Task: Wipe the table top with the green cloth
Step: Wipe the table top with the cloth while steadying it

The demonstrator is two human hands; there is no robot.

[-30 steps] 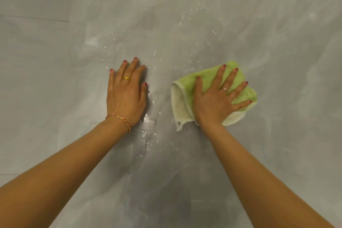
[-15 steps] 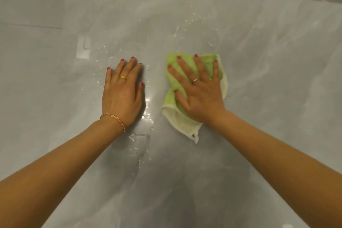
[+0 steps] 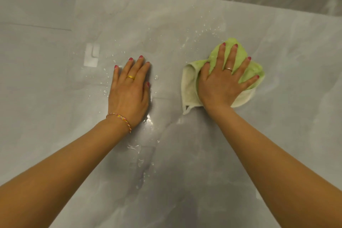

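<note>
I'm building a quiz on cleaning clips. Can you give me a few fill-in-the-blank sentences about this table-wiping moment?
1. The right hand presses flat on the ____ cloth.
2. The left hand rests flat on the bare ____, holding nothing.
3. Water droplets lie on the table beyond the cloth, so wiping is not yet ____.
4. A woven bracelet is on the ____ wrist.

Missing words: green; table top; finished; left

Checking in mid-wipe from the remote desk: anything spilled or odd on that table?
Yes. Water droplets dot the grey marble-look table top beyond the crumpled green cloth, and a wet streak runs beside the left hand. The right hand presses the cloth flat, away from that streak.
</note>
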